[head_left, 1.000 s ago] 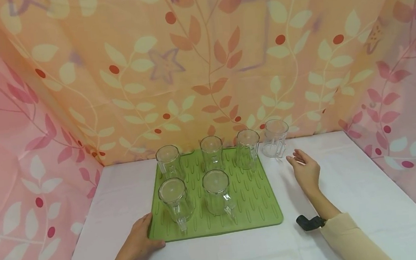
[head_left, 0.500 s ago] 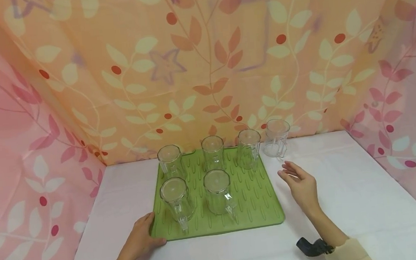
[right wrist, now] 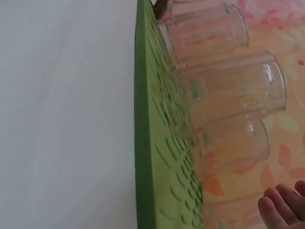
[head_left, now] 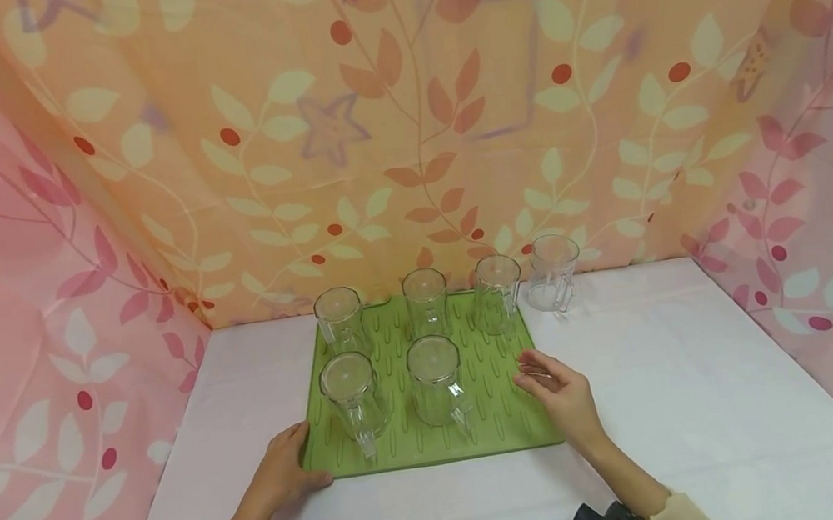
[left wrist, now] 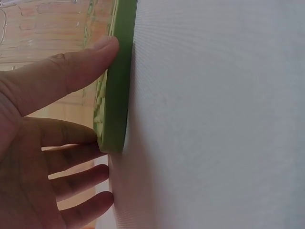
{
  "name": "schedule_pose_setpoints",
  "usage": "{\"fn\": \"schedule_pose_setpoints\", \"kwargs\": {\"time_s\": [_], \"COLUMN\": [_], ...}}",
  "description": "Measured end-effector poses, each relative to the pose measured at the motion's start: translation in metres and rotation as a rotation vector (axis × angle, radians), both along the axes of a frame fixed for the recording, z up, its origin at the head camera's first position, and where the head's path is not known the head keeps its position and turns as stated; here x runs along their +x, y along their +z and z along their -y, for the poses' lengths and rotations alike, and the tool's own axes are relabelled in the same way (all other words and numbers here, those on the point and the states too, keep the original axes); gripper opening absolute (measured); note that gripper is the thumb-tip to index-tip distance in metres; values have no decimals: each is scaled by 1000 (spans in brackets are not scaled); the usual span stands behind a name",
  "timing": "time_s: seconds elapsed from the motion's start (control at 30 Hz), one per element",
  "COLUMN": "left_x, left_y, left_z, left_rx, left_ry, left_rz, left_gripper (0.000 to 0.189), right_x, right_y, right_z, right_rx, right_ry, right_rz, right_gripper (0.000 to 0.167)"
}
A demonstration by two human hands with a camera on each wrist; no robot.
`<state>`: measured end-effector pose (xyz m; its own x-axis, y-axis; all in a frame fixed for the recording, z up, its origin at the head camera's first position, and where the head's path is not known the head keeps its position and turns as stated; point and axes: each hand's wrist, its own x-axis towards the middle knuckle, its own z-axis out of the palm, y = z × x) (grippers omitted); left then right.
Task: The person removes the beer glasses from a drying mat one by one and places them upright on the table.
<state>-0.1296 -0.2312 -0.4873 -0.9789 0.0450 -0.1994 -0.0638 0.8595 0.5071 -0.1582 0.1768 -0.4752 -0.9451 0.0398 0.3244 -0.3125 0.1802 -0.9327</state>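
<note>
A green drying mat lies on the white table, bearing several clear glass mugs that stand upside down. Two are in the front row, a left mug and a middle mug; the rest line the back. My left hand spans the mat's front left corner. In the left wrist view its thumb presses the mat's edge, with fairly straight fingers by the corner. Over the mat's right part hovers my right hand, fingers loosely bent, holding nothing. Its fingertips show in the right wrist view.
Beyond the mat's back right corner, another clear mug stands on the white tablecloth. Patterned cloth hangs behind the table and on both sides. Black wrist devices sit below the hands.
My right hand has moved left and toward me, from beside the separate mug to over the mat's right edge. My left hand stays at the mat corner; the mugs keep their places.
</note>
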Motion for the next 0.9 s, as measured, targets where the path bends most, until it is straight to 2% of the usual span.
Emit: {"fn": "schedule_pose_setpoints", "kwargs": {"time_s": [0.43, 0.7, 0.9], "left_x": [-1, -1, 0], "left_y": [1, 1, 1], "left_z": [0, -1, 0], "left_rx": [14, 16, 10], "left_ry": [-17, -10, -13], "left_rz": [-19, -11, -22], "left_gripper": [99, 101, 100], "right_x": [8, 10, 11], "right_y": [-14, -21, -21], "right_z": [37, 54, 62], "right_rx": [109, 117, 132], "right_ry": [184, 235, 231], "right_rz": [-64, -69, -102], "right_gripper": [36, 33, 23]}}
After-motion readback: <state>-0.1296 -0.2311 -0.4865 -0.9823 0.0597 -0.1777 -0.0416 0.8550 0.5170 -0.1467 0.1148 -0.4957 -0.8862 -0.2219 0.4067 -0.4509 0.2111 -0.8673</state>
